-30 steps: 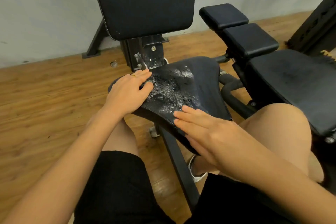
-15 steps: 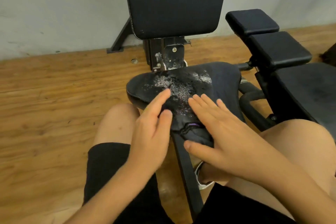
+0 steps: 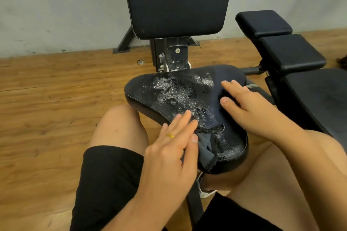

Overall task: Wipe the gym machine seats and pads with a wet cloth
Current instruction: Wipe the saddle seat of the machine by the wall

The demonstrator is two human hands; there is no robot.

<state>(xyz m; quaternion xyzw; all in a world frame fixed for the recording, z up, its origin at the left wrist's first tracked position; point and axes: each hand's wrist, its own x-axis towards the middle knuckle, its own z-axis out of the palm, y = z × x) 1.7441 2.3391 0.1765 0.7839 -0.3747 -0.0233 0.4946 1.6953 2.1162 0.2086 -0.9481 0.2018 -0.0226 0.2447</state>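
Wiping the black padded seat (image 3: 146,95), right hand (image 3: 249,107) and left hand (image 3: 174,148) pressing straight-fingered on dark blue cloth (image 3: 207,145); next, sweep left.

Pebbled black leatherette seat (image 3: 146,97), wet-glistening; dark matt cloth (image 3: 225,77); grained wood floor (image 3: 56,108).

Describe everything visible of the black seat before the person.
The seat is black and padded, with a grained, stitched leather-like cover. It lies below the upright backrest. Wet drops glisten across its middle. A dark cloth covers its right part under the flat right hand; the left hand rests on its near edge.
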